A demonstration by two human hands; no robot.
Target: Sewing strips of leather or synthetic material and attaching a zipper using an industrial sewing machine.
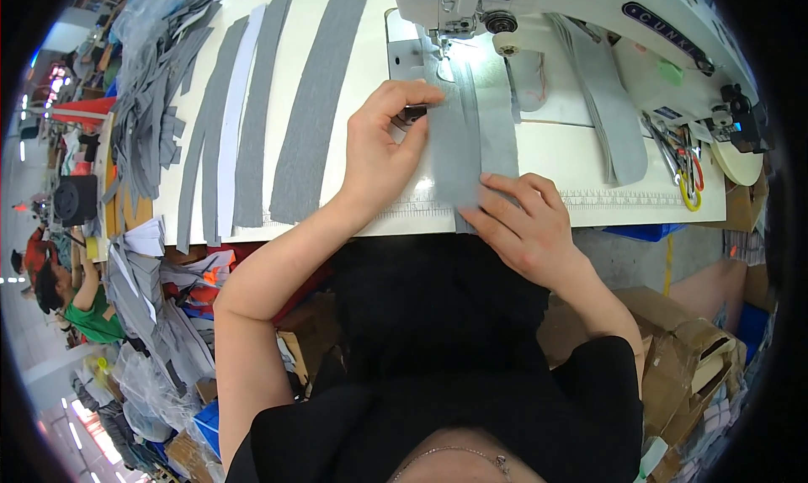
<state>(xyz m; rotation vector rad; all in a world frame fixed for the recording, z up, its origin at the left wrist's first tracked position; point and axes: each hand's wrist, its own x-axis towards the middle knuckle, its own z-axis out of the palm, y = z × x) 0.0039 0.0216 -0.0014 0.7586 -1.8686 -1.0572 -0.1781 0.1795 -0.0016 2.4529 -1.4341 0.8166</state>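
Two layered grey fabric strips (pixel 454 151) run under the presser foot (pixel 445 50) of the white sewing machine and down to the table's front edge. My left hand (pixel 383 142) is at the strip's left side, index fingertip touching its edge below the needle area. Its thumb and index finger curl around a small dark metal piece (pixel 412 113), mostly hidden, so I cannot tell what it is. Lower down, my right hand (pixel 526 226) grips the near end of the strips at their right edge, with its fingertips on the cloth.
Several loose grey strips (pixel 324 104) and a white strip (pixel 241 121) lie left on the table. Right of the machine are stacked grey pieces (pixel 602 104) and scissors (pixel 690 188). A printed ruler (pixel 606 199) edges the table. A cardboard box (pixel 686 348) stands below right.
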